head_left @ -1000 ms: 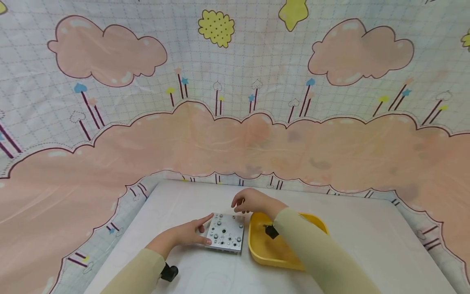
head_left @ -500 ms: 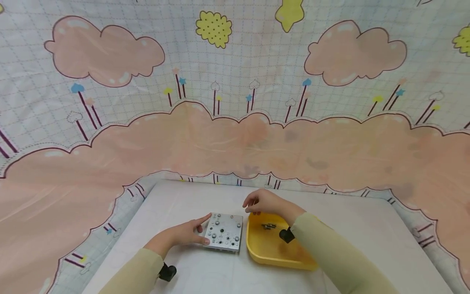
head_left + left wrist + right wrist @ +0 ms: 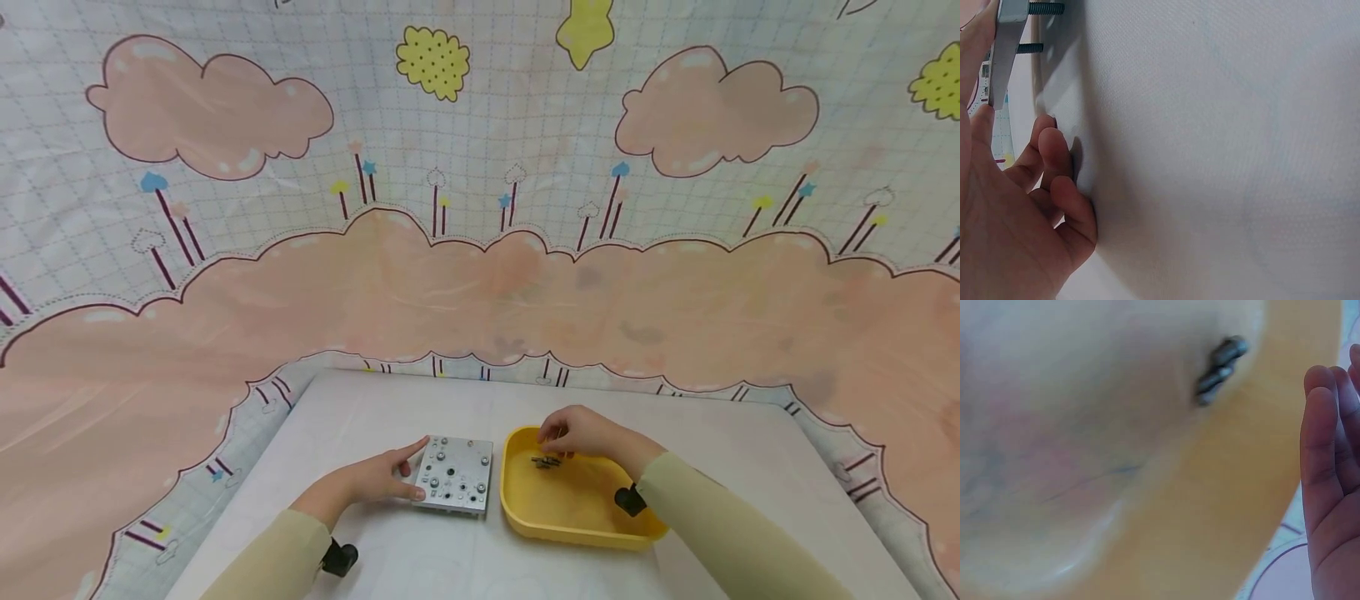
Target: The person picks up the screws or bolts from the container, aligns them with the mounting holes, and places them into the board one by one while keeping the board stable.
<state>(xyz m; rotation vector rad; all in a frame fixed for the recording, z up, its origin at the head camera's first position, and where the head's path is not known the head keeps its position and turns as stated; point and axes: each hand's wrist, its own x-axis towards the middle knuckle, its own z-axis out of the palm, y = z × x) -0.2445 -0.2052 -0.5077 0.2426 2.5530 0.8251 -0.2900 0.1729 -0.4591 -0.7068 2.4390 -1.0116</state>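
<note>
A square silver metal plate with round holes and several bolt heads lies on the white table. My left hand holds its left side, thumb at the near corner and index finger at the far corner. In the left wrist view, threaded bolt ends stick out below the plate, and the other fingers rest curled against the tabletop. My right hand hovers over the far side of the yellow tray, fingertips right by a small cluster of dark metal bolts. Nothing shows between its fingers.
White cloth covers the tabletop around plate and tray. Behind it hangs a patterned curtain with pink clouds. Small black devices are strapped at both wrists, over beige sleeves.
My right hand has moved from beside the plate's far right corner rightward and down into the tray, by the bolts. My left hand keeps its hold on the plate.
</note>
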